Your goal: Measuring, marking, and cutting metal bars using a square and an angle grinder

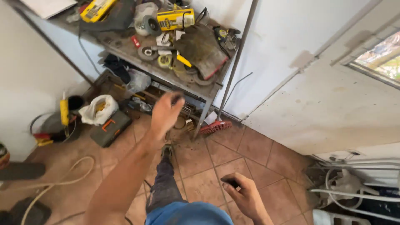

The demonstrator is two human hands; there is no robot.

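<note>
The left hand [164,113] reaches out toward the metal shelf [208,89]. Its fingers are curled around something small and dark at the tips. The picture is too blurry to tell what it is, or how tight the grip is.

The right hand [246,196] is low, over the tile floor [250,150]. Its grip is closed on a small dark thing [230,182] with a bit of white on it.

On the shelf lie a dirty glove [200,50], a yellow box [175,18] and round discs [148,52]. A red rake [214,127] rests on the floor by the shelf leg. A white bag [98,108] sits to the left.
</note>
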